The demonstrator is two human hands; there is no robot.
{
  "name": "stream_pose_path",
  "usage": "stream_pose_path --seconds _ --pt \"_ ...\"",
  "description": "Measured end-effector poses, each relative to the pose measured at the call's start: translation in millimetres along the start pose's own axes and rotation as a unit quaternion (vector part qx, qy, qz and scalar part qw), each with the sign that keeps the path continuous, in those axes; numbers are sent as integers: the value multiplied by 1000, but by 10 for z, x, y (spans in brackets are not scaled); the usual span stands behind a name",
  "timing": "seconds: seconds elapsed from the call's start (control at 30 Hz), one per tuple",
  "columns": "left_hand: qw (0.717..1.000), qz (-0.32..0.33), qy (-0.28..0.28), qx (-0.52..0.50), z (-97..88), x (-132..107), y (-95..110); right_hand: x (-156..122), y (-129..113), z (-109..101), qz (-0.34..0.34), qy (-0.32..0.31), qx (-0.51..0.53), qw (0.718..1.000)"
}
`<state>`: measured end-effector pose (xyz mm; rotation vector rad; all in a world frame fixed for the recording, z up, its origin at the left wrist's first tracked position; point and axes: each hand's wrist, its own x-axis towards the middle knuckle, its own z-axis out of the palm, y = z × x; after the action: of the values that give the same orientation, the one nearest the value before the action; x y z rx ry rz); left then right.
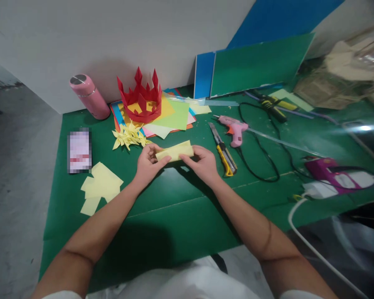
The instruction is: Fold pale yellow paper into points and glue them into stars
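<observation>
Both hands hold a folded strip of pale yellow paper point(175, 151) just above the green mat point(162, 216). My left hand point(148, 164) pinches its left end between thumb and fingers. My right hand point(202, 164) pinches the right end the same way. Just beyond the hands lies a heap of small yellow folded paper pieces point(129, 137). A red paper crown point(141, 99) stands on a stack of coloured paper sheets point(171, 116) behind that.
Loose yellow sheets point(100, 187) and a phone point(79, 150) lie at the left. A pink bottle point(89, 96) leans by the wall. A yellow utility knife point(223, 154), a pink glue gun point(235, 129) with black cable, and a purple tool point(333, 174) lie right. Green and blue boards point(255, 66) stand behind.
</observation>
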<state>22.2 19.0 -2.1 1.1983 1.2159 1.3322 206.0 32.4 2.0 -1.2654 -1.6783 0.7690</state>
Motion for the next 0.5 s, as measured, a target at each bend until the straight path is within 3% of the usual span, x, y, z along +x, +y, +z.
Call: stream_pose_path --seconds 0.17,0.33,0.5 --pt "993 31 -16 116 -19 -20 33 -7 3 13 -36 -50 -31 998" --pt "983 67 -3 170 -16 -46 83 -12 42 36 -13 -69 -23 997" --pt "984 71 0 165 -9 -47 84 -12 64 72 51 -76 117 989"
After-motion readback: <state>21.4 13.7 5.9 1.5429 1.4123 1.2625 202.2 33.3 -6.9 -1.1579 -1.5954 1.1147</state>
